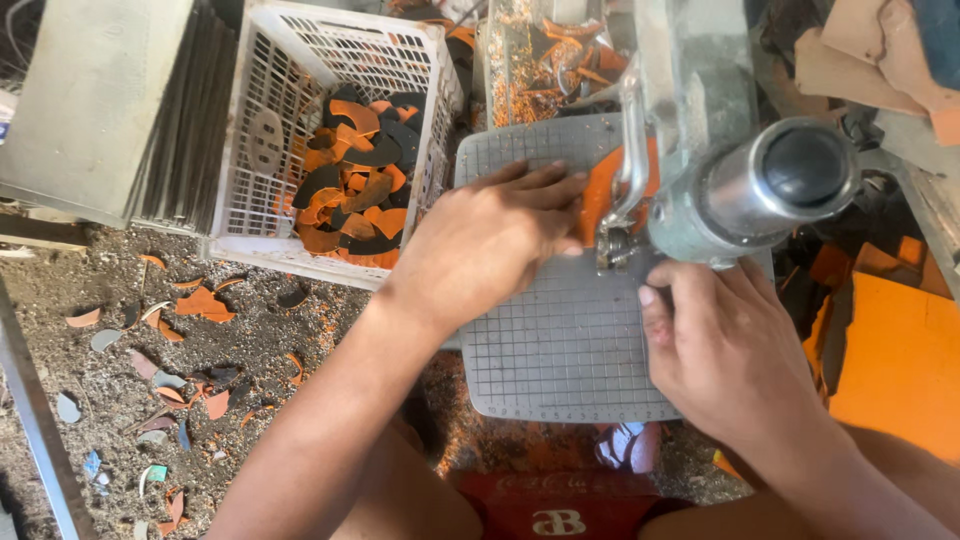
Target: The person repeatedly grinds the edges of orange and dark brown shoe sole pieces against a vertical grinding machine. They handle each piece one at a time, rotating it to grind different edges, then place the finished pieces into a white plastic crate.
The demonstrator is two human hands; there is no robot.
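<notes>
My left hand lies flat on a grey gridded work plate, fingers pressing the edge of an orange sheet piece beside the machine's foot. My right hand rests on the plate's right side under the grey metal machine head; most of the orange piece there is hidden by the machine. Whether the right fingers touch the piece cannot be seen.
A white plastic basket with several orange and black curved cut pieces stands at left. Scraps litter the dirty floor. Orange sheets lie at right, grey boards at far left, a red crate below.
</notes>
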